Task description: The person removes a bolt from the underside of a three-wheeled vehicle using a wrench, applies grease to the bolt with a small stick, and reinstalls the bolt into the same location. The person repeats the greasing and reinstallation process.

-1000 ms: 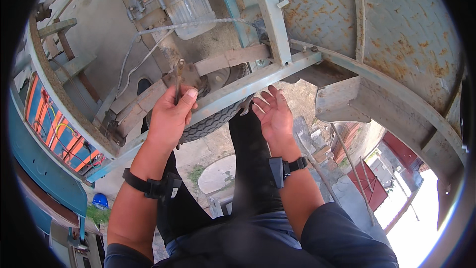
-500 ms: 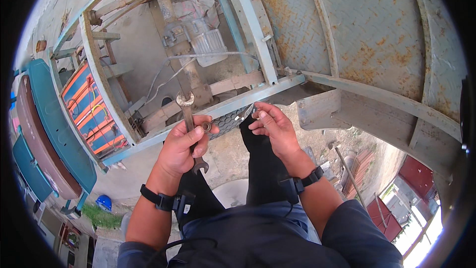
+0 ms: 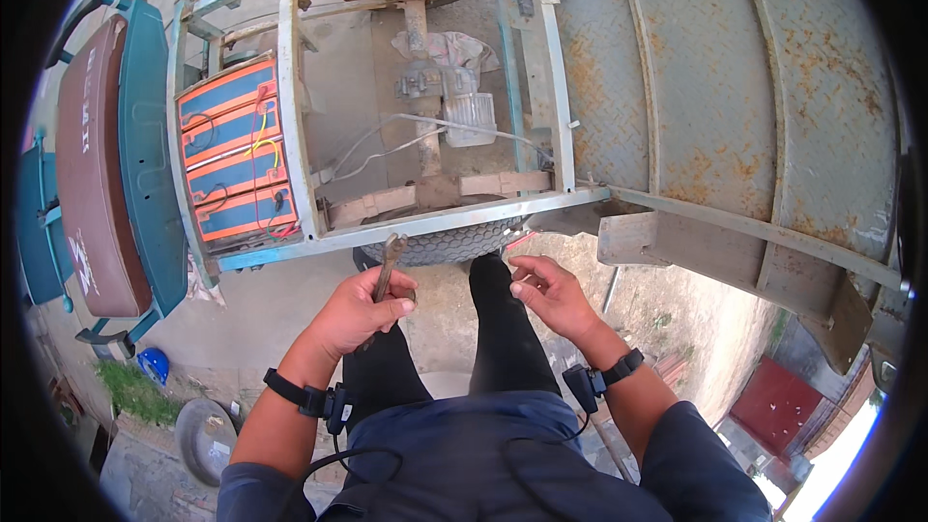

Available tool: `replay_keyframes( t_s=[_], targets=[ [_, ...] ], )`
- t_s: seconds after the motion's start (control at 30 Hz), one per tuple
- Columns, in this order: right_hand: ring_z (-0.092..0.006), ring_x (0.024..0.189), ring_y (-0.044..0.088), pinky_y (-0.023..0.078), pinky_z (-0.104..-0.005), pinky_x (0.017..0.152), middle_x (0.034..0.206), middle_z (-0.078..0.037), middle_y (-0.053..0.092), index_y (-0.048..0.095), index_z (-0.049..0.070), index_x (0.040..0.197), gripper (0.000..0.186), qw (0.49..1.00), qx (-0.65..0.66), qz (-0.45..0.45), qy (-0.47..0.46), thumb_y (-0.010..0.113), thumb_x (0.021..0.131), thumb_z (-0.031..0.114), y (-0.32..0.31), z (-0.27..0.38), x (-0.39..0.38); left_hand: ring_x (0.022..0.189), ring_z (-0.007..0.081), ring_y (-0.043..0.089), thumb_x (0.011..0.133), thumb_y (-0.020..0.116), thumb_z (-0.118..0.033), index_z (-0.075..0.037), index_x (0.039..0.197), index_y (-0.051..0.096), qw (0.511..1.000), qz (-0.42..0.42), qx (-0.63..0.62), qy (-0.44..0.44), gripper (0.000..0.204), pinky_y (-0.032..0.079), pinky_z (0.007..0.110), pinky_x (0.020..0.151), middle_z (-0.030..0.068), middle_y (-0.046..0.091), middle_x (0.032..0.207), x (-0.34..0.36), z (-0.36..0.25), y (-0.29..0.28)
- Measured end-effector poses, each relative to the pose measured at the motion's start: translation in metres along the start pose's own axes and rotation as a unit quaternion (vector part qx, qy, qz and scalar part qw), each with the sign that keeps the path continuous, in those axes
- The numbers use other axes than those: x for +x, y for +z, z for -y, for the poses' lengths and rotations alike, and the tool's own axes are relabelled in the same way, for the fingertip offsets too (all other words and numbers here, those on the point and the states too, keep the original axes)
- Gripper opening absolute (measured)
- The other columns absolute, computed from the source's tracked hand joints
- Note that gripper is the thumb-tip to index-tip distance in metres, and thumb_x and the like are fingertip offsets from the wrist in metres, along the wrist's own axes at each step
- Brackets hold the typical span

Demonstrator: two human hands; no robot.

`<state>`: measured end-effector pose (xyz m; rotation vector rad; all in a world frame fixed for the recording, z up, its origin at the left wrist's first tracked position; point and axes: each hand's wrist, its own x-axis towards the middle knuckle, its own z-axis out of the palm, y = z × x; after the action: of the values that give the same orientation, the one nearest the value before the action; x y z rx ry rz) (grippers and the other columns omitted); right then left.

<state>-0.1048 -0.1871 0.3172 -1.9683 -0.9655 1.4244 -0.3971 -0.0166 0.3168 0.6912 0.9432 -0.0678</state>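
My left hand grips an open-and-ring-end wrench upright, low in front of the vehicle frame; whether a small part is also in those fingers is hard to make out. My right hand hangs to its right, fingers loosely bent and apart, with nothing visible in them. Just beyond both hands runs the light-blue frame rail, over a treaded tire. Inside the frame lie an axle, a ribbed metal housing and loose cable conduit.
Orange-and-blue batteries with wires fill the frame's left bay. A seat with a maroon cushion stands left of it. A rusty checker-plate bed extends right. A blue helmet and a round metal dish lie on the ground at lower left.
Both hands have drawn away from the frame toward my body, the wrench still in my left one. The view has shifted, showing more of the frame, batteries and seat.
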Motion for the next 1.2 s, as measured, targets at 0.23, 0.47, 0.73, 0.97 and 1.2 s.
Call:
replay_keyframes(
  t_s=[0.23, 0.47, 0.73, 0.97, 1.2],
  targets=[
    [-0.0137, 0.090, 0.067, 0.055, -0.0283, 0.080, 0.110, -0.008, 0.061, 0.060, 0.007, 0.137, 0.045, 0.965, -0.003, 0.215, -0.151, 0.074, 0.094, 0.013, 0.116, 0.147, -0.003, 0.078, 0.0074, 0.059, 0.088, 0.079, -0.009, -0.005, 0.113, 0.068, 0.996, -0.061, 0.063, 0.022, 0.028, 0.051, 0.024, 0.064, -0.0007, 0.065, 0.092, -0.134, 0.027, -0.072],
    [-0.0142, 0.089, 0.066, 0.055, -0.0274, 0.079, 0.109, -0.008, 0.062, 0.062, 0.005, 0.133, 0.044, 0.933, -0.067, 0.279, -0.216, 0.074, 0.091, 0.009, 0.135, 0.194, -0.009, 0.083, 0.0103, 0.061, 0.085, 0.082, -0.013, -0.006, 0.112, 0.068, 0.960, -0.279, 0.013, 0.027, 0.031, 0.053, 0.027, 0.067, 0.0006, 0.066, 0.095, -0.260, 0.189, -0.087],
    [-0.0137, 0.098, 0.062, 0.052, -0.0278, 0.087, 0.111, -0.006, 0.059, 0.061, 0.005, 0.135, 0.043, 0.913, -0.128, 0.334, -0.197, 0.073, 0.094, 0.010, 0.160, 0.212, -0.022, 0.078, 0.0117, 0.061, 0.082, 0.083, -0.015, -0.003, 0.110, 0.067, 0.880, -0.425, -0.208, -0.051, 0.034, 0.051, 0.028, 0.067, 0.0025, 0.066, 0.092, -0.353, 0.371, 0.035],
    [-0.0143, 0.086, 0.063, 0.053, -0.0273, 0.077, 0.107, -0.007, 0.062, 0.062, 0.006, 0.133, 0.044, 0.848, -0.180, 0.408, -0.286, 0.075, 0.092, 0.011, 0.295, 0.282, -0.054, 0.075, 0.0116, 0.061, 0.083, 0.082, -0.013, -0.003, 0.108, 0.066, 0.797, -0.472, -0.375, -0.035, 0.032, 0.050, 0.028, 0.062, 0.0030, 0.066, 0.092, -0.379, 0.456, 0.069],
    [-0.0156, 0.087, 0.066, 0.056, -0.0310, 0.079, 0.111, -0.009, 0.063, 0.062, 0.005, 0.133, 0.047, 0.763, -0.149, 0.551, -0.301, 0.078, 0.090, 0.013, 0.524, 0.345, -0.129, 0.074, 0.0069, 0.058, 0.084, 0.080, -0.007, -0.003, 0.110, 0.064, 0.727, -0.549, -0.404, 0.085, 0.031, 0.049, 0.024, 0.061, 0.0020, 0.067, 0.092, -0.491, 0.441, -0.054]
  ],
)
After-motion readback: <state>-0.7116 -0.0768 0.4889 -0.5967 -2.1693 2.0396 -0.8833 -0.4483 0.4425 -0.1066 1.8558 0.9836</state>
